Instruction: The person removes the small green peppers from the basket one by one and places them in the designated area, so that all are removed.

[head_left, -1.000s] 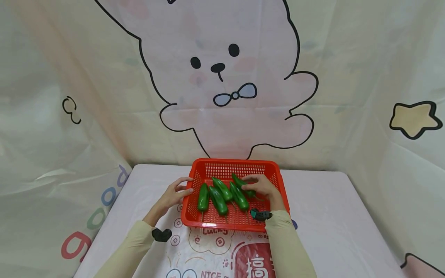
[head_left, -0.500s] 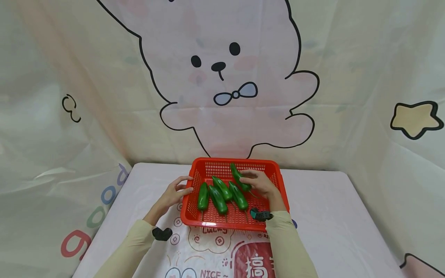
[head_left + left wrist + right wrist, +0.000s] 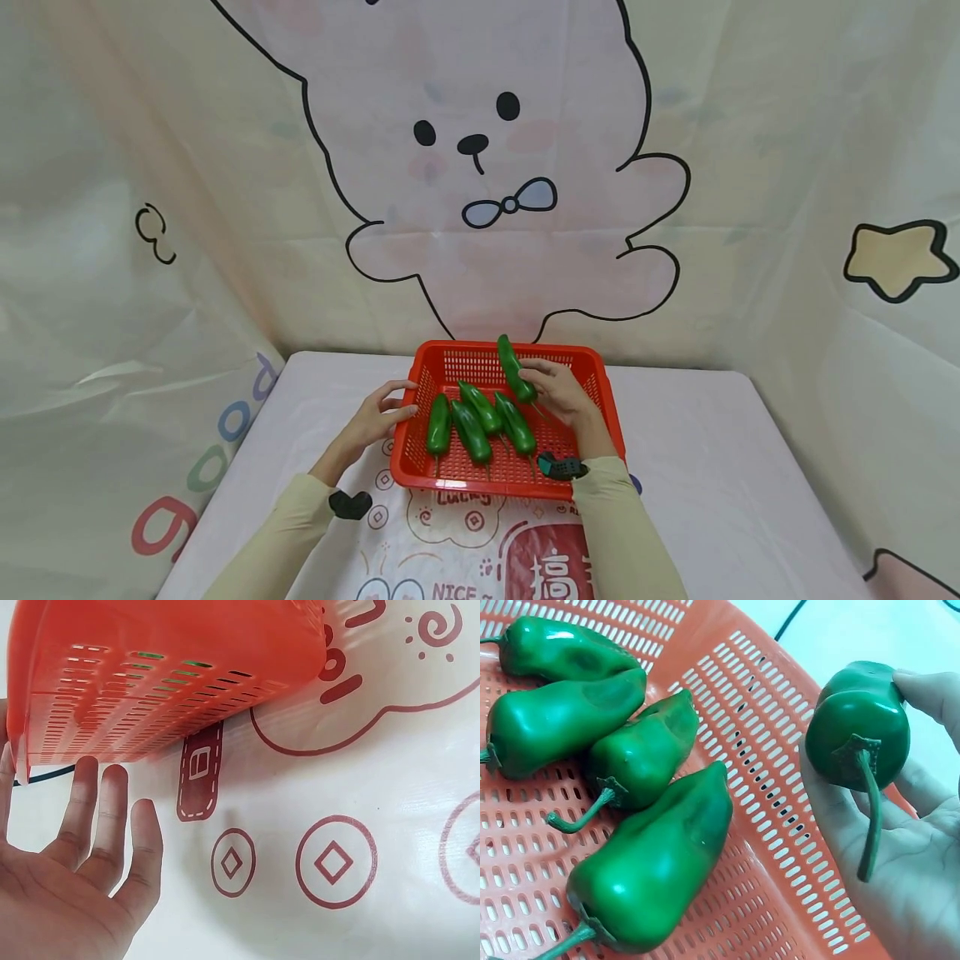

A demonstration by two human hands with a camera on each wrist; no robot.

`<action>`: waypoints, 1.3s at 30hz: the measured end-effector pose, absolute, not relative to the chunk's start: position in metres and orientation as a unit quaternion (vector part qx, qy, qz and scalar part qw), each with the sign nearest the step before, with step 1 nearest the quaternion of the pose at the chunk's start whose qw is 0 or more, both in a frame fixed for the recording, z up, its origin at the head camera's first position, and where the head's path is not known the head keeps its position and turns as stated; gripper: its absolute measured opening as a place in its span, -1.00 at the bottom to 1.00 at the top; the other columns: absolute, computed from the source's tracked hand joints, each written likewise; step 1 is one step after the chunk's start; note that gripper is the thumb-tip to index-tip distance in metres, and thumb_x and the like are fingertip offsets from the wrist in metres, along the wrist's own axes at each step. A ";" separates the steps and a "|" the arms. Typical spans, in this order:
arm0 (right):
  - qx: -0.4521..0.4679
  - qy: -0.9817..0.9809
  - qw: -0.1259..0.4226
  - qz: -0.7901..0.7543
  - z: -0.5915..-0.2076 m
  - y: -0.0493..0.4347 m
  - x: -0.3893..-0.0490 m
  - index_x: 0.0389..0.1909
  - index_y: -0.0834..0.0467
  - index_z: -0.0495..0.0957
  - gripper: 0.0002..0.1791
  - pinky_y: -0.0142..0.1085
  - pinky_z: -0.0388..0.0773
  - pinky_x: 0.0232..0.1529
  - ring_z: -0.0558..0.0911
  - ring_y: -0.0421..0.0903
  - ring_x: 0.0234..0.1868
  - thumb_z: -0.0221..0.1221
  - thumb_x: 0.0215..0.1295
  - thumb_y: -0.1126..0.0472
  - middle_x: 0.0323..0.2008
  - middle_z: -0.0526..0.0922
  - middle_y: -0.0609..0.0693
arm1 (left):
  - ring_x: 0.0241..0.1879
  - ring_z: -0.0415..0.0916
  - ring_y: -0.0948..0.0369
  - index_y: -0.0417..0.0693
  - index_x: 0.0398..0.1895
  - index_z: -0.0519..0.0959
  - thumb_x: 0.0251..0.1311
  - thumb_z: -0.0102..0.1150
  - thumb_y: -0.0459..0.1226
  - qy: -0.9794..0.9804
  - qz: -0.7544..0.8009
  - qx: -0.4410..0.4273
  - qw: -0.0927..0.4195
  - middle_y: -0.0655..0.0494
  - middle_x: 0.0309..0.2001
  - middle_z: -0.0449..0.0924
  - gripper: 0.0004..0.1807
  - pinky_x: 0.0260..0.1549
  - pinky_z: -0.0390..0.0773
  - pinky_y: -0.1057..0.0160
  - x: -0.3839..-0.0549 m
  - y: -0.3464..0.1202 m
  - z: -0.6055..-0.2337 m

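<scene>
In the head view, my left hand [image 3: 377, 419] is at the left rim of a red perforated plastic basket [image 3: 495, 488]. Its fingers [image 3: 112, 814] are extended beside the basket's outer wall, with fingertips right at the rim. My right hand [image 3: 564, 396] holds a green pepper [image 3: 516, 373] between thumb and fingers, above the basket's back right part. The right wrist view shows this pepper [image 3: 861, 727] stem end first, its curved stem hanging down. Several other green peppers [image 3: 656, 862] lie side by side on the basket floor, left of the right hand.
The basket stands on a white table [image 3: 690, 467] with a printed cover [image 3: 450, 533]. Behind the table hangs a cloth [image 3: 480, 275] with a cartoon bear. A thin dark cable [image 3: 789, 620] runs beyond the basket in the right wrist view.
My right hand has lifted the pepper from among the others, up and slightly toward the back, and it now stands more upright. The left hand and basket have stayed put.
</scene>
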State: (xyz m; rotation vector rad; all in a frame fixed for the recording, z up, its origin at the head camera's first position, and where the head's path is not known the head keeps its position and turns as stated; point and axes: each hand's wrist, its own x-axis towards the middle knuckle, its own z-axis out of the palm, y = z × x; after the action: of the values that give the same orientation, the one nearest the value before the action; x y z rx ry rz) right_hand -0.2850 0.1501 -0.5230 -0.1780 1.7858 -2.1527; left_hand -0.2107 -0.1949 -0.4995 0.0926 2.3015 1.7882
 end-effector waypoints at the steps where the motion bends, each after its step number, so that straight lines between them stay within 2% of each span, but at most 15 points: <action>1: -0.063 0.626 0.169 -0.759 -0.523 0.150 -0.285 0.28 0.43 0.42 -0.56 -0.20 0.64 -0.04 0.64 -0.04 -0.05 0.17 0.49 0.30 0.08 0.55 0.19 | 0.09 0.51 -0.26 -0.15 0.40 0.36 0.41 0.21 -0.33 0.784 0.609 0.033 0.114 -0.42 0.23 0.39 -0.48 -0.17 0.69 -0.07 -0.211 -0.195 -0.500; 7: -0.061 0.626 0.166 -0.760 -0.518 0.146 -0.283 0.30 0.43 0.41 -0.55 -0.17 0.67 -0.08 0.66 -0.04 -0.09 0.17 0.48 0.33 0.08 0.56 0.19 | 0.11 0.48 -0.32 -0.12 0.41 0.36 0.41 0.21 -0.32 0.787 0.605 0.029 0.114 -0.41 0.25 0.38 -0.47 -0.15 0.68 -0.13 -0.221 -0.200 -0.518; 12: -0.071 0.636 0.160 -0.752 -0.510 0.143 -0.283 0.29 0.40 0.44 -0.56 -0.08 0.68 -0.08 0.66 0.00 -0.07 0.19 0.46 0.33 0.07 0.58 0.20 | 0.10 0.51 -0.24 0.00 0.40 0.39 0.39 0.25 -0.28 0.789 0.604 0.022 0.110 -0.32 0.26 0.40 -0.46 -0.16 0.68 -0.13 -0.228 -0.204 -0.532; 15: -0.081 0.641 0.156 -0.747 -0.505 0.141 -0.282 0.27 0.38 0.44 -0.57 -0.09 0.67 -0.06 0.65 0.01 -0.05 0.20 0.46 0.33 0.05 0.59 0.19 | 0.11 0.52 -0.21 0.02 0.40 0.40 0.39 0.26 -0.27 0.787 0.607 0.025 0.110 -0.30 0.27 0.40 -0.46 -0.16 0.68 -0.13 -0.229 -0.206 -0.533; 28: -0.125 0.652 0.158 -0.731 -0.491 0.140 -0.280 0.26 0.39 0.43 -0.57 -0.14 0.64 -0.02 0.65 -0.04 -0.05 0.20 0.43 0.38 0.02 0.64 0.15 | 0.09 0.52 -0.22 0.00 0.40 0.39 0.38 0.29 -0.22 0.786 0.606 0.032 0.119 -0.33 0.24 0.41 -0.44 -0.22 0.71 -0.04 -0.230 -0.208 -0.530; 33: -0.140 0.659 0.140 -0.726 -0.484 0.142 -0.278 0.24 0.37 0.44 -0.57 -0.12 0.63 0.02 0.64 0.00 -0.03 0.24 0.40 0.40 0.03 0.61 0.20 | 0.12 0.49 -0.21 -0.02 0.39 0.39 0.40 0.24 -0.28 0.794 0.597 0.027 0.115 -0.31 0.26 0.40 -0.47 -0.20 0.71 -0.01 -0.228 -0.205 -0.527; 39: -0.152 0.681 0.100 -0.709 -0.480 0.145 -0.278 0.20 0.34 0.50 -0.55 -0.10 0.67 -0.06 0.66 0.04 -0.04 0.33 0.32 0.40 0.06 0.60 0.24 | 0.12 0.46 -0.35 -0.18 0.37 0.37 0.41 0.22 -0.33 0.779 0.611 0.050 0.132 -0.42 0.21 0.39 -0.49 -0.21 0.71 -0.06 -0.218 -0.201 -0.503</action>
State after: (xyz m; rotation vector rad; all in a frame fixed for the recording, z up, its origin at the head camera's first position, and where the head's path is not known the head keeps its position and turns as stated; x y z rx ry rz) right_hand -0.2778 0.1453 -0.4795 -0.4500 2.0142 -2.0951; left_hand -0.2179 -0.2015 -0.5033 0.1452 2.2622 1.7725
